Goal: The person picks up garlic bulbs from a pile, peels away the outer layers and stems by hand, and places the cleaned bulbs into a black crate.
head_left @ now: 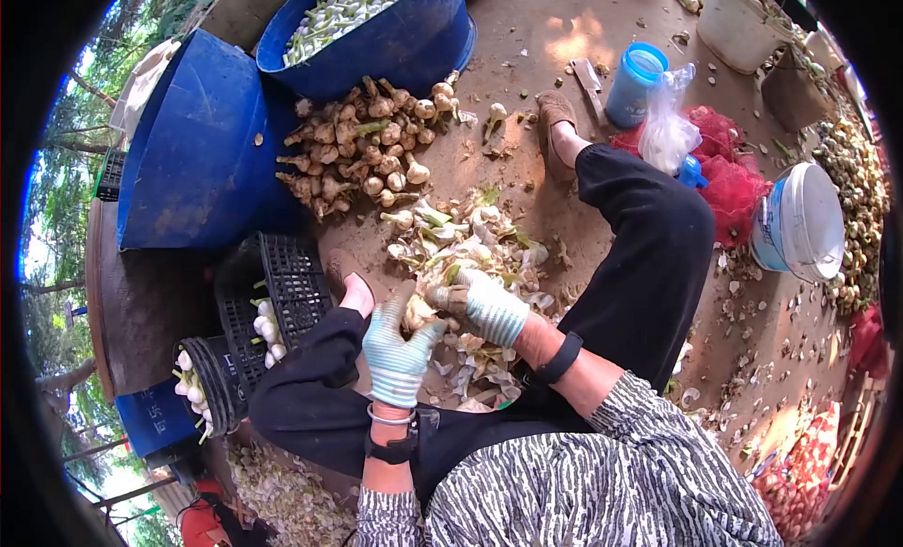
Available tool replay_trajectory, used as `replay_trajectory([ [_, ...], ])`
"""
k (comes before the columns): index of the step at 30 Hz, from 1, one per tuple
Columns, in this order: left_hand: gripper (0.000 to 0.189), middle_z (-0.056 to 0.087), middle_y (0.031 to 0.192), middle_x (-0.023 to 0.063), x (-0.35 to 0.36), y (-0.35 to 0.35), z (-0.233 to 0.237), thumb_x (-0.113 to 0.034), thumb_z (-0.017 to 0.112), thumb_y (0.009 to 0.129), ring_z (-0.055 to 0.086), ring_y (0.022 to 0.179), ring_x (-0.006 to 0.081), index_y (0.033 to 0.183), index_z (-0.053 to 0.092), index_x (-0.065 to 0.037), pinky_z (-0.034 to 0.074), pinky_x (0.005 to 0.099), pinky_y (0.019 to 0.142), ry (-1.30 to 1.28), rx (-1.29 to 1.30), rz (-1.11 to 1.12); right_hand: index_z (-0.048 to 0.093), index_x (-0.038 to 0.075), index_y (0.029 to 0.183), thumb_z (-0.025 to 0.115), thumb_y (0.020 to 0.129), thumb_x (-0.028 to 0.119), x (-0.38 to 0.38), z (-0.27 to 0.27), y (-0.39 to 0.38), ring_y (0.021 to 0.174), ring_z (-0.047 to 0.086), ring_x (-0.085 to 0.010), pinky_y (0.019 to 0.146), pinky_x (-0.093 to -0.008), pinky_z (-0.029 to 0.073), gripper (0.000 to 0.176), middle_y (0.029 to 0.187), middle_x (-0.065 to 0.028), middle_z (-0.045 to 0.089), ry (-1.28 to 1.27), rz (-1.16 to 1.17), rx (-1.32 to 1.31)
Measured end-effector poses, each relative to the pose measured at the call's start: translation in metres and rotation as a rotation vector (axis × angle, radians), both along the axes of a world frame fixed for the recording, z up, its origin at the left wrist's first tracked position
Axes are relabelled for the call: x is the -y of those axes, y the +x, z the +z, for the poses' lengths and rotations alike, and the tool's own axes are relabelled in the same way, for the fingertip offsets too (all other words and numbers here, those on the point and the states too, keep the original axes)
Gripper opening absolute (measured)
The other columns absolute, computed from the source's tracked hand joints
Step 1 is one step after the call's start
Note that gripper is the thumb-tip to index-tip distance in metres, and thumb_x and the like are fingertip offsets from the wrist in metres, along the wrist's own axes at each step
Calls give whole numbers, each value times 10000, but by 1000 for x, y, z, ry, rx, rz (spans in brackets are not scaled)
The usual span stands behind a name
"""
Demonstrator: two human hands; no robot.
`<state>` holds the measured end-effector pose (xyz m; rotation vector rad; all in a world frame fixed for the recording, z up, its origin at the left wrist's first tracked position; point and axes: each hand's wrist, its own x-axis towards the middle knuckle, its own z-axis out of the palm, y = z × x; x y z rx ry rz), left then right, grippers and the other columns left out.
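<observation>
Between my gloved hands is a garlic bulb [419, 314] with pale, papery skin. My left hand [400, 351], in a white and light-green striped glove, curls its fingers and thumb around it. My right hand [484, 304], in a matching glove with a dirty fingertip area, has its fingers bent in against the bulb's right side. What those right fingers pinch is hidden. Just beyond lies a heap of garlic peelings and stalks [470, 241] on the ground. Further off, untrimmed garlic bulbs [362, 142] are piled against the blue tubs.
A large blue tub [188, 152] stands at left, beside another blue tub [376, 39] containing cleaned garlic. Black crates [292, 279] and a black bucket [221, 382] with white bulbs sit near my left knee. At right are a blue container [635, 86], red netting [729, 194] and a white bucket [800, 222].
</observation>
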<state>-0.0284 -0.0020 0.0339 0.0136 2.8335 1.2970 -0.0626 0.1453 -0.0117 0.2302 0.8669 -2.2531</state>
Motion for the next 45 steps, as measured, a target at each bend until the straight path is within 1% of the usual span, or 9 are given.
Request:
replay_trajectory([
  [6,422,612,845,85,20,-2,14,-347,646,778,605,649,169,1017,553,-12,507,235,511,1201,621,389,601,-15,933,585,822,193,-7,10,5,614,489,-47,546,-201,413,236,740,8,578,162,66,-359],
  [10,499,606,801,69,22,-8,12,-466,624,757,589,612,182,980,552,-26,494,252,475,1319,779,395,601,7,988,603,806,159,-13,20,8,730,521,-53,645,-218,444,237,831,-8,608,232,75,-358],
  [14,550,587,709,58,13,-10,8,-563,562,758,558,540,152,942,552,-45,437,232,412,1017,626,337,605,27,992,632,781,114,-9,5,6,759,548,-67,674,-223,461,230,860,-7,617,209,28,-247],
  [18,592,589,934,92,7,-7,8,-274,746,703,563,826,127,1116,498,69,479,235,719,429,-65,59,606,18,984,634,775,87,-1,1,6,750,559,-73,678,-221,466,222,864,-16,621,139,-129,-262],
  [21,446,592,911,84,15,-5,21,-31,734,627,574,800,135,1033,566,49,488,232,713,744,231,289,617,13,967,618,780,63,-1,4,10,745,566,-69,669,-223,468,193,855,-21,623,150,-46,-357],
  [24,471,599,886,99,32,-19,28,-145,734,619,593,779,146,1007,566,62,511,251,695,754,421,83,621,15,964,594,790,50,-4,-14,15,721,578,-97,662,-226,466,180,827,-35,626,232,-50,-673],
  [30,578,597,924,158,41,-30,5,-300,706,670,616,832,233,1074,512,64,531,312,717,1315,480,21,610,3,951,581,808,53,-7,-2,21,723,585,-135,675,-242,470,155,893,-48,624,-200,-11,-41],
  [40,339,558,804,27,5,-19,-37,-90,733,681,530,643,104,949,546,0,468,224,593,468,151,370,602,-9,991,581,774,59,21,-12,25,686,545,-66,603,-204,447,228,832,-28,623,166,39,-26],
  [45,346,575,871,53,15,-24,-39,-84,712,720,568,778,131,1010,547,6,494,230,697,1132,324,484,605,-1,980,605,783,93,10,-7,15,688,549,-68,597,-206,451,218,820,-21,616,125,-54,-63],
])
